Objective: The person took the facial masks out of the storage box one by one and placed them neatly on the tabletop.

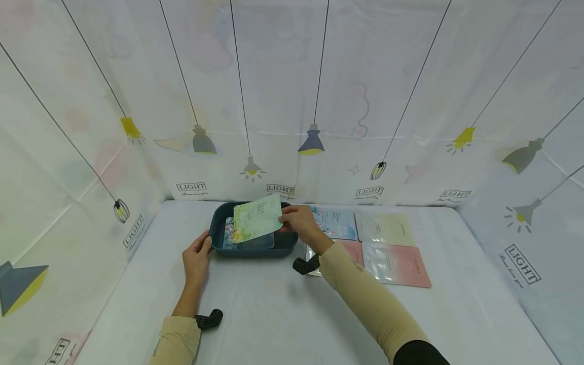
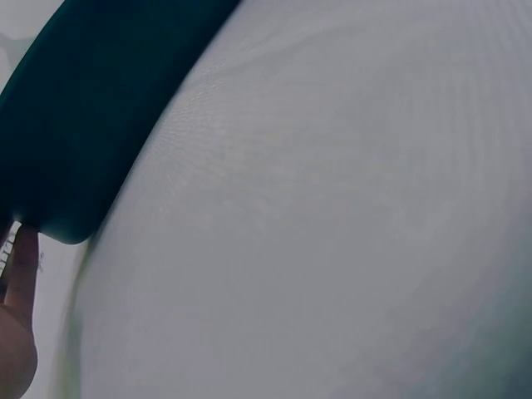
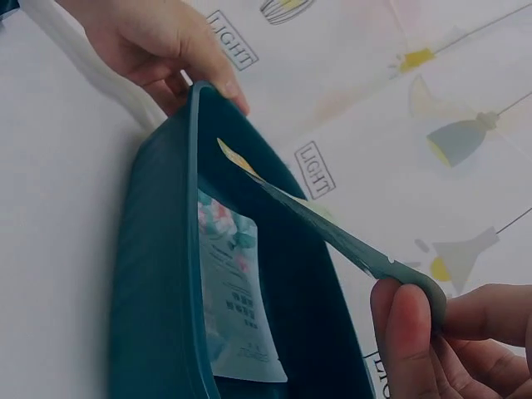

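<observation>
My right hand [image 1: 301, 223] pinches the edge of a green flat sheet mask packet [image 1: 257, 218] between thumb and fingers. The packet is tilted over a dark teal plastic bin [image 1: 251, 253], overlapping its opening. Inside the bin lies a blue, flower-printed packet [image 3: 237, 291], partly hidden from above by the green one. Something reddish [image 1: 286, 229] shows in the bin's right end. My left hand [image 1: 197, 256] holds the bin's left end, thumb and fingers at the rim; the right wrist view shows this left hand [image 3: 162, 46] at the bin's far corner.
Right of the bin, several packets lie flat: a blue one [image 1: 335, 223], a pale yellow one [image 1: 385, 228], a pink and silver one [image 1: 397, 264] and a pink one [image 1: 352, 251] partly behind my right wrist. A lamp-printed cloth [image 1: 274, 101] rises behind the white table [image 1: 255, 304].
</observation>
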{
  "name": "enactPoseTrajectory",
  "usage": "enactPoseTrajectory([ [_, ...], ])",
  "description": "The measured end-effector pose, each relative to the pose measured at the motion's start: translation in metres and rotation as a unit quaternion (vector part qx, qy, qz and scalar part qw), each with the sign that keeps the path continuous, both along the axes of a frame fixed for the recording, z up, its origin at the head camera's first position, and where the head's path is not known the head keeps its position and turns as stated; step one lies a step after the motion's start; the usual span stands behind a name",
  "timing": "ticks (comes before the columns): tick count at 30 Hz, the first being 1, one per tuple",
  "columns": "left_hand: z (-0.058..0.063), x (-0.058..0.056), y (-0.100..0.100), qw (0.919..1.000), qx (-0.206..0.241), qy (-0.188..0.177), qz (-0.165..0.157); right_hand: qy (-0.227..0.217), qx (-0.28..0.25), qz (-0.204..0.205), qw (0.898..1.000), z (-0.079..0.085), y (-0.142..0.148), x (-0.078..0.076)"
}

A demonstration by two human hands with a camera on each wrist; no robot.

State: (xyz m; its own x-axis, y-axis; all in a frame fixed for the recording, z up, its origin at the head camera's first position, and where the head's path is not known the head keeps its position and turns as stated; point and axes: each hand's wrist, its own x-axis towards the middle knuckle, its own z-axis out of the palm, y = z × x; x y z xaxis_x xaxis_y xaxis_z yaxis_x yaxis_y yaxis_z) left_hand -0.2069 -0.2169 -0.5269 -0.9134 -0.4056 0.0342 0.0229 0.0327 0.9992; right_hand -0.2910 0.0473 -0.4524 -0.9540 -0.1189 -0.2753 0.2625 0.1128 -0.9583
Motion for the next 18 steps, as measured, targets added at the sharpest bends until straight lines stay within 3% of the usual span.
enactPoseTrajectory([
  [10, -0.023, -0.014, -0.009, 0.9997, -0.01, 0.021, 0.012, -0.002, -0.02, -0.003, 1.0, 0.006, 0.018, 0.003],
  [18, -0.023, -0.009, -0.006, 0.9996, -0.012, 0.02, 0.014, -0.009, -0.017, -0.012, 1.0, 0.006, 0.042, 0.009],
])
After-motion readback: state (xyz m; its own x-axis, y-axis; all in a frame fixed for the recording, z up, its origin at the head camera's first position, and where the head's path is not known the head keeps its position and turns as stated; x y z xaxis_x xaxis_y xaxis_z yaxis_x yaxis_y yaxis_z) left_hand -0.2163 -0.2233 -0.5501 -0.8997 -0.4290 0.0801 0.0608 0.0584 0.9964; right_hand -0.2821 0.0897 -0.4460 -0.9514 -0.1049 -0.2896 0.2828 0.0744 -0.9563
